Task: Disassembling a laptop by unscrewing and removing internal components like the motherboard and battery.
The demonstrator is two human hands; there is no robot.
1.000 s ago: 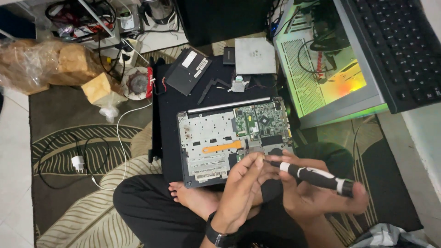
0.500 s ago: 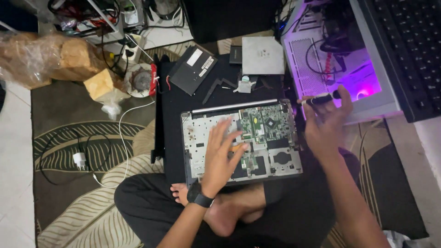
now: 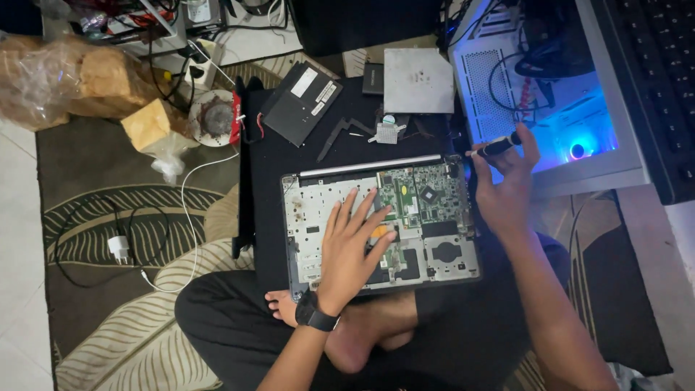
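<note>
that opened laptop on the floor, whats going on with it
A person sits cross-legged with the opened laptop at their feet, its circuit board exposed. Their left hand rests flat on the laptop's insides, while the right hand holds a screwdriver up beside its right edge. Removed parts lie on the black mat above.

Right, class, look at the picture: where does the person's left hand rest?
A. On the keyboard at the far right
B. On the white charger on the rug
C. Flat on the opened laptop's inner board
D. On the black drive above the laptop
C: the left hand lies spread flat on the opened laptop, while the right hand holds a screwdriver off its upper right corner.
</note>
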